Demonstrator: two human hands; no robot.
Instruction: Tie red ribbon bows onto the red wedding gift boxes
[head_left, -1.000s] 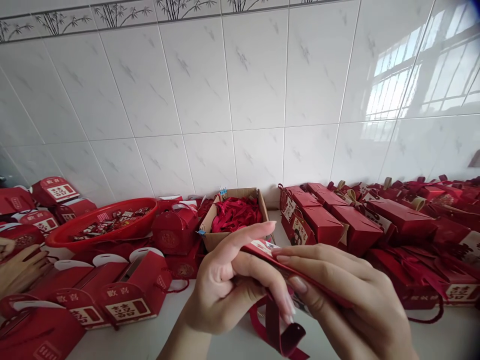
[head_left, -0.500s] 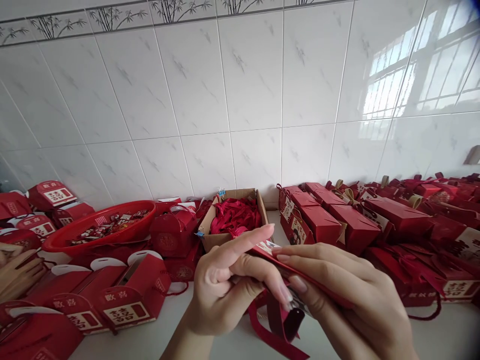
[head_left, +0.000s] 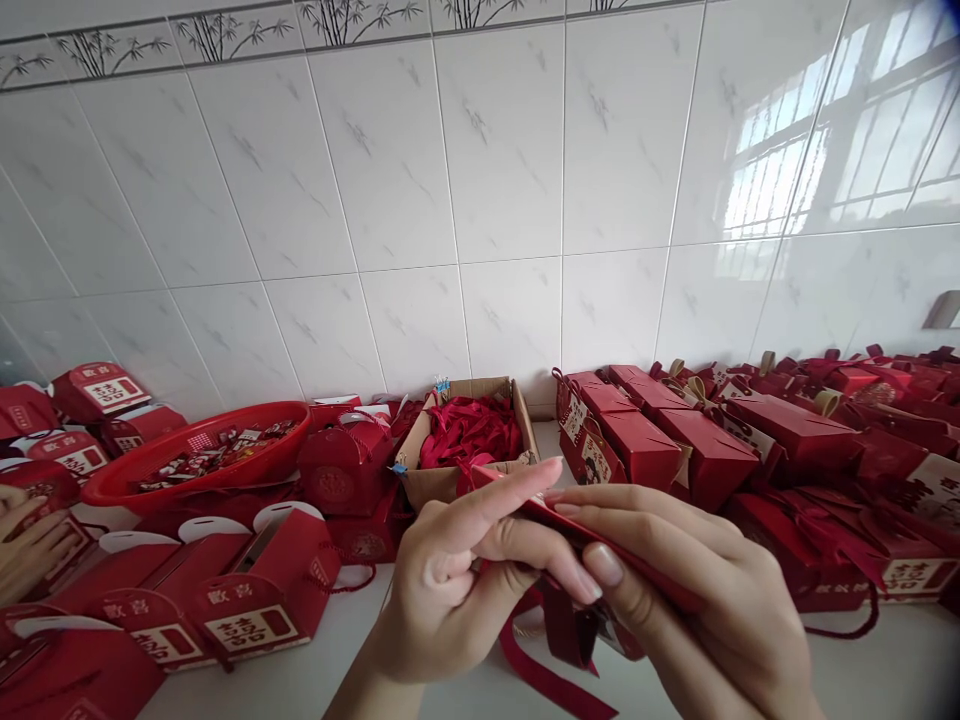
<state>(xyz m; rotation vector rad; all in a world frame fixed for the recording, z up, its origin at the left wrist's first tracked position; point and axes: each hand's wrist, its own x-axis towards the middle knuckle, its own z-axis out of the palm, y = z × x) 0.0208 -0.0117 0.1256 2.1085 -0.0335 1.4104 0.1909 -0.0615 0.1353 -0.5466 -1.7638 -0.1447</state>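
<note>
In front of me both hands are on a red gift box [head_left: 574, 532], which shows mostly edge-on between my fingers. My left hand [head_left: 465, 590] grips its near left part, index finger stretched along the top, thumb and other fingers bent. From the right, my right hand [head_left: 697, 570] presses the box, fingers flat on top and thumb at the near side. A dark red ribbon [head_left: 555, 695] hangs in a loop and tail below. Much of the box is hidden by my hands.
Beyond stands a cardboard box [head_left: 529, 430] of red ribbons [head_left: 469, 432]. At left are a red basin [head_left: 112, 488] of small packets, several red boxes [head_left: 255, 590] and another person's hands [head_left: 34, 545]. Rows of red boxes [head_left: 709, 455] fill the right, before a tiled wall.
My left fingertips have shifted slightly right, closer to my right thumb. The gift box has tilted a little, so its printed top shows less. The other person's hands now hold a red box.
</note>
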